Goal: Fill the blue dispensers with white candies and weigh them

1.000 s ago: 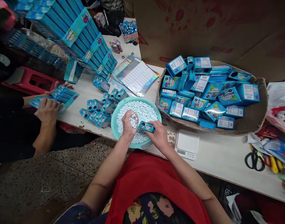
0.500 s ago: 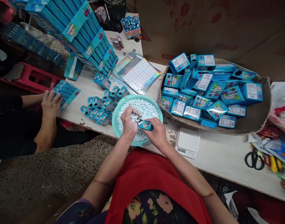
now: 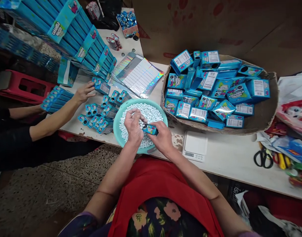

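Note:
A turquoise bowl (image 3: pixel 116 131) full of small white candies (image 3: pixel 151 112) stands at the table's front edge. Over it, my right hand (image 3: pixel 163 138) grips a small blue candy box (image 3: pixel 151 129), tilted with its end toward my left hand. My left hand (image 3: pixel 134 126) is cupped at that end, its fingers curled round some of the white candies, a few showing between hand and box. How many it holds is hidden. Several small blue boxes (image 3: pixel 101 115) stand on the table just left of the bowl.
A cardboard tray (image 3: pixel 262 121) piled with blue boxes lies right, above a white scale (image 3: pixel 195 146). Scissors (image 3: pixel 263 158) rest farther right. Holographic sheets (image 3: pixel 141 75) lie behind the bowl. Tall box stacks (image 3: pixel 84 49) rise at left, where a co-worker's hand (image 3: pixel 84 93) reaches in.
The co-worker's hand has moved from the display pack toward the small boxes near the stack. My hands stay over the bowl with the box. The whole view has shifted slightly.

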Motion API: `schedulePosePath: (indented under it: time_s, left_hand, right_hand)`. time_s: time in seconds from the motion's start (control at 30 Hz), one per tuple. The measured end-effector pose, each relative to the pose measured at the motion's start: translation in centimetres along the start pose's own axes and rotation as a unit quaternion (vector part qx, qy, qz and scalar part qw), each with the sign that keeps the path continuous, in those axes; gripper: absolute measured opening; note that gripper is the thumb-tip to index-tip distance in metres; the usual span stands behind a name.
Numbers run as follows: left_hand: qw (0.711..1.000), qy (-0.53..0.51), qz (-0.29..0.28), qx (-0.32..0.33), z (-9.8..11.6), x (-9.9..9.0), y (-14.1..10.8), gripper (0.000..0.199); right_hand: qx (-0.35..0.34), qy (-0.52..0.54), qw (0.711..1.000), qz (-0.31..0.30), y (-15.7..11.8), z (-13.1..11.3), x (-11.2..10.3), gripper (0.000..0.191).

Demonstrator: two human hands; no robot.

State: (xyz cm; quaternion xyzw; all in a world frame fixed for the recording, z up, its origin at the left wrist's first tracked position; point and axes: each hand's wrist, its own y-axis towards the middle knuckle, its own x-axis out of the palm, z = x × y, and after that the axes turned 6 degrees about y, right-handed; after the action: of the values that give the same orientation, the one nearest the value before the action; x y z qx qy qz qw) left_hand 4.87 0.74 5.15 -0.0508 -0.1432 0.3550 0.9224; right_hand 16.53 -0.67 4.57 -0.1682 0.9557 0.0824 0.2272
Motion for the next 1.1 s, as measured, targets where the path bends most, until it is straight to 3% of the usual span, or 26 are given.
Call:
schedulePosePath:
  time_s: [0.17, 0.47, 0.63, 0.73, 0.83, 0.9, 0.97, 1.03, 1.1]
  left_hand:
    - [0.999, 0.009, 0.012, 0.037, 0.7, 0.3, 0.1, 0.029]
    - [0.999, -0.034, -0.035, -0.015, 1.8, 1.0, -0.7, 0.032]
    - [0.995, -0.055, -0.066, -0.058, 2.6, 0.1, -0.3, 0.032]
    - [0.998, -0.029, -0.038, -0.044, 1.6, -1.7, 1.5, 0.029]
    - [0.988, 0.155, -0.011, 0.021, -1.7, -3.7, 3.0, 0.025]
    - [0.929, 0.359, -0.062, 0.068, -4.3, -4.8, 3.1, 0.021]
    - [0.835, 0.526, -0.112, 0.119, -6.6, -5.6, 2.5, 0.022]
    - [0.741, 0.640, -0.127, 0.160, -8.0, -6.0, 1.7, 0.033]
    - [0.667, 0.713, -0.126, 0.176, -8.9, -6.1, 1.1, 0.042]
  right_hand:
    - [-0.014, 0.010, 1.000, 0.000, 0.2, -0.5, -0.2, 0.024]
    - [-0.035, 0.095, 0.994, 0.032, -0.2, 0.3, 0.3, 0.026]
    - [0.000, 0.149, 0.988, 0.036, -0.3, 1.7, -0.1, 0.025]
    - [0.030, 0.192, 0.980, 0.041, -1.0, 2.3, -1.1, 0.029]
    - [0.050, 0.203, 0.977, 0.050, -2.4, 2.3, -2.9, 0.029]
    - [0.064, 0.202, 0.976, 0.057, -3.9, 2.4, -4.7, 0.032]
    - [0.095, 0.202, 0.971, 0.082, -6.0, 3.1, -6.9, 0.035]
    - [0.137, 0.190, 0.963, 0.133, -8.3, 4.7, -9.2, 0.037]
    - [0.174, 0.154, 0.954, 0.191, -10.5, 7.5, -10.9, 0.036]
